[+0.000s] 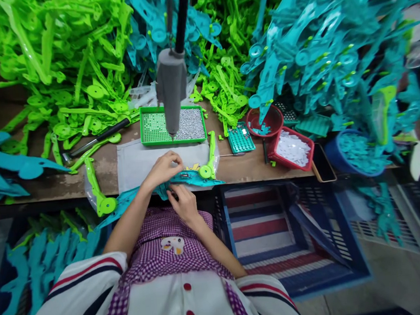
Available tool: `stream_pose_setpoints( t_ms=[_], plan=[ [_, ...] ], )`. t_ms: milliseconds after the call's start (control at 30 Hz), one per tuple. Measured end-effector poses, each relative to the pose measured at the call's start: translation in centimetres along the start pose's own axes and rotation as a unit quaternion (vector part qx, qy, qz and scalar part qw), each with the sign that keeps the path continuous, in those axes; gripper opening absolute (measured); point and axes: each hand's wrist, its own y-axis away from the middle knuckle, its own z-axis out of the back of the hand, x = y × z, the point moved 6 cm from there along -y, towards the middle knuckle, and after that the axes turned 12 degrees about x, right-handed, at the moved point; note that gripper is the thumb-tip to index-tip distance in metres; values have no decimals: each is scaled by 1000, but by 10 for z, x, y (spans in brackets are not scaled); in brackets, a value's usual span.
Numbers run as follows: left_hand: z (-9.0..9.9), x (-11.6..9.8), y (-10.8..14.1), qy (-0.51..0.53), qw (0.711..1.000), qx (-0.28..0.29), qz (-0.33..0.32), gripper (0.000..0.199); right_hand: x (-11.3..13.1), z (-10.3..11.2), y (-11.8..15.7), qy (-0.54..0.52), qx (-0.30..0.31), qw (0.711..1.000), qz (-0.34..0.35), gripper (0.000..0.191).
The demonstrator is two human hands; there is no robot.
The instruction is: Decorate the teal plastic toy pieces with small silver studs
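A long teal plastic part (192,179) lies across the front edge of the workbench, with a small metal piece visible in it. My left hand (164,169) is over its middle, fingers curled together; what they hold, if anything, is too small to make out. From the near side, my right hand (185,203) grips the edge of the part with bent fingers. Lime-green arms with round ends stand at both sides: a right green arm (207,169) and a left green arm (105,203). Small yellow pieces (192,167) show just behind the part.
A grey hanging electric screwdriver (172,88) points down at a green screw tray (174,141). Piles of green parts (81,65) and teal parts (313,49) fill the back. A hammer (99,138), red basket (292,163), phone (323,163) and blue crate (294,286) are around.
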Motion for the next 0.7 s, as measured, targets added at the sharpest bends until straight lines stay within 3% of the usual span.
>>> stream_pose_setpoints(
  t_ms=[200,333,467,567,700],
  plan=[
    [-2,20,29,12,997,-37,70,14,1,5,5,-30,-14,999,-4,27],
    [-10,13,17,34,996,-47,61,14,10,-3,3,5,24,999,29,27],
    [-5,17,6,61,996,-43,48,16,4,-1,1,-1,13,1000,6,27],
    [4,28,14,12,998,-46,51,16,-2,4,1,-31,1,999,-14,27],
    [7,29,26,-90,996,-27,7,16,-3,1,0,-44,18,999,-14,27]
  ],
)
